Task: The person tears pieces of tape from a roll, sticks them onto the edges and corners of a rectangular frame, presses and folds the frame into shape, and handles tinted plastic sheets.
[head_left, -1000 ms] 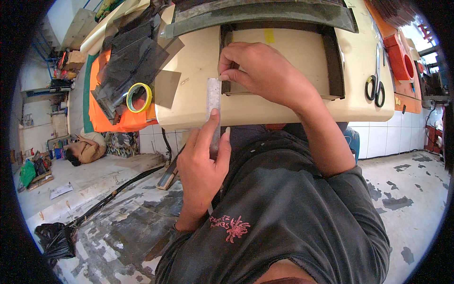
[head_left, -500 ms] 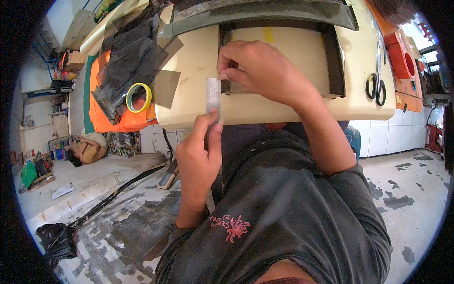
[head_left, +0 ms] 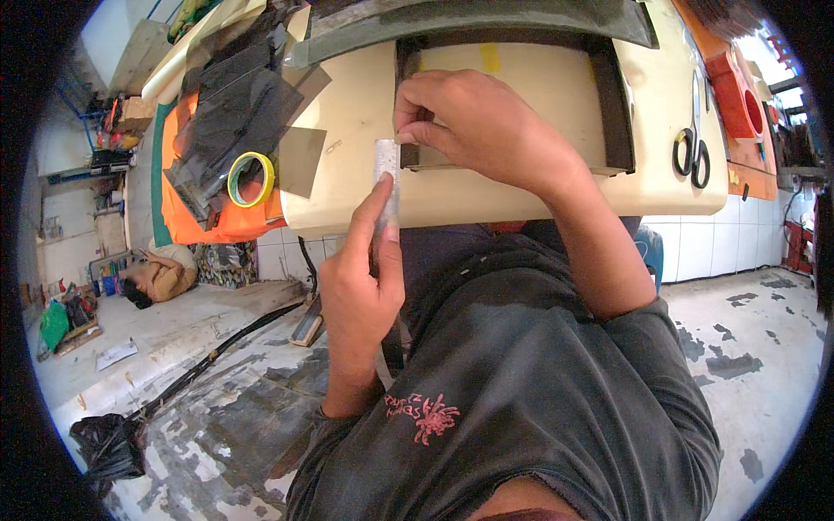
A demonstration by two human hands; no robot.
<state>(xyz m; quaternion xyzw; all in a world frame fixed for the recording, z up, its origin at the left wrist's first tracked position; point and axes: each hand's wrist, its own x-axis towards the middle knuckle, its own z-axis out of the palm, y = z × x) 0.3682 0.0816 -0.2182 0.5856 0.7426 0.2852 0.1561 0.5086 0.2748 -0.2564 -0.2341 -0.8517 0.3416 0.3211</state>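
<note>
"What has the left hand (head_left: 360, 286) got?"

"A steel ruler (head_left: 387, 161). The forefinger lies stretched along its face, the thumb clamped near its edge. The far end reaches over the table (head_left: 347, 187); the near part disappears into the hand."

"And the right hand (head_left: 476, 126)?"

"Fingers curled, tips drawn in toward the thumb, just beside the ruler's far end. From where I'm standing I can't tell whether anything's pinched in there."

"What's that beneath it?"

"A dark-walled frame (head_left: 615, 113), lying on the table's cream covering. Its left wall runs right by those fingertips, and a long dark strip (head_left: 469, 26) lies along its far side."

"Anything else close by?"

"Over to the left, a roll of yellow tape (head_left: 233, 184) rests by a heap of smoky see-through sheets (head_left: 234, 113), with orange cloth (head_left: 193, 221) below. To the frame's right, black-handled scissors (head_left: 700, 172), and past them a red box-like piece (head_left: 725, 95) with a round opening."
</note>
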